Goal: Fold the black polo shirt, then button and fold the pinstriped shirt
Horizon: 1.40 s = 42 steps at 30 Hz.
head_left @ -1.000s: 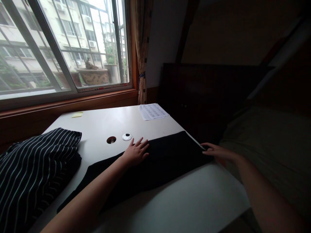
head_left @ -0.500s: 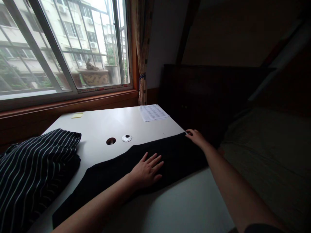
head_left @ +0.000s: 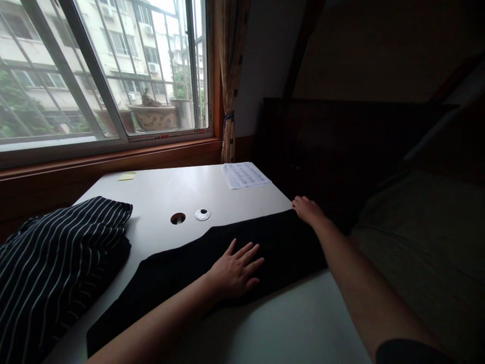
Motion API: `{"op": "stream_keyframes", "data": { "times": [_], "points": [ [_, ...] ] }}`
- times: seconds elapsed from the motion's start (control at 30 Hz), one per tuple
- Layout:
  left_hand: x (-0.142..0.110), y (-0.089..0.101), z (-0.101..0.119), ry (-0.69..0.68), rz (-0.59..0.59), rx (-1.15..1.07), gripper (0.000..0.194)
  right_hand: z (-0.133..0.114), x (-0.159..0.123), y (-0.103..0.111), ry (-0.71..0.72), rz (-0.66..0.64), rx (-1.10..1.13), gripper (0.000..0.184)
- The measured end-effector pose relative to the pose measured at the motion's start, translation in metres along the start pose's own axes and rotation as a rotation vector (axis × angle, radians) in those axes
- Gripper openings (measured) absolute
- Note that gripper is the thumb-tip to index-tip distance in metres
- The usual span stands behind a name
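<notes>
On the white, smooth tabletop (head_left: 170, 189), the splayed left hand (head_left: 235, 271) pinned long black cloth (head_left: 174, 268) while the right hand (head_left: 307, 210) pinched its corner (head_left: 290, 214), apparently straightening, next needing even tension.

Bright barred window (head_left: 151, 65) — tied curtain (head_left: 229, 71) beside it, white table (head_left: 155, 197) below, dark furniture (head_left: 326, 146) in shadow

- black cloth (head_left: 280, 242) is looking smooth and matt
- striped cloth (head_left: 56, 258) is looking creased
- table (head_left: 159, 197) is gleaming smoothly
- sill (head_left: 189, 150) is showing smooth wood
</notes>
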State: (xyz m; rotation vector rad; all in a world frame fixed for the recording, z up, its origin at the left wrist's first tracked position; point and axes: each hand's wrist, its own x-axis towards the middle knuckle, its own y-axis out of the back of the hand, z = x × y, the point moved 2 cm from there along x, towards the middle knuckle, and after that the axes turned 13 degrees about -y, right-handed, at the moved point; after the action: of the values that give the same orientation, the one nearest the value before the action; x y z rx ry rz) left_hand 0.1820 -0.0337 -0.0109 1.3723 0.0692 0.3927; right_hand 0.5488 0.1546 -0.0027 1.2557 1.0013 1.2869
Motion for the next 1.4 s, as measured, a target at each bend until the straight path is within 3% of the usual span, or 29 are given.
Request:
{"op": "stream_keyframes", "data": {
  "times": [0.2,0.6,0.77,0.93,1.07,1.17,1.4],
  "points": [
    [0.001,0.002,0.001,-0.006,-0.011,-0.020,0.059,-0.004,0.001,0.005,0.029,-0.006,-0.104,0.022],
    [0.003,0.004,0.005,-0.096,-0.032,-0.048,0.055,-0.016,-0.012,0.012,-0.086,0.174,-0.122,0.033],
    [0.004,0.003,0.001,-0.061,-0.010,0.005,0.057,-0.041,-0.029,0.014,-0.117,0.249,-0.024,0.033],
    [-0.005,0.003,-0.028,0.251,0.072,0.172,0.063,-0.104,-0.078,0.007,0.049,0.270,0.095,0.043],
    [-0.017,0.000,-0.045,0.349,0.070,0.235,0.064,-0.138,-0.118,-0.009,0.381,0.108,0.316,0.055],
    [-0.023,-0.002,-0.046,0.347,0.064,0.227,0.063,-0.123,-0.118,-0.020,0.350,0.000,0.336,0.063],
    [-0.024,-0.002,-0.043,0.355,0.062,0.207,0.063,-0.019,-0.077,-0.035,-0.054,-0.081,0.144,0.065]
  ]
}}
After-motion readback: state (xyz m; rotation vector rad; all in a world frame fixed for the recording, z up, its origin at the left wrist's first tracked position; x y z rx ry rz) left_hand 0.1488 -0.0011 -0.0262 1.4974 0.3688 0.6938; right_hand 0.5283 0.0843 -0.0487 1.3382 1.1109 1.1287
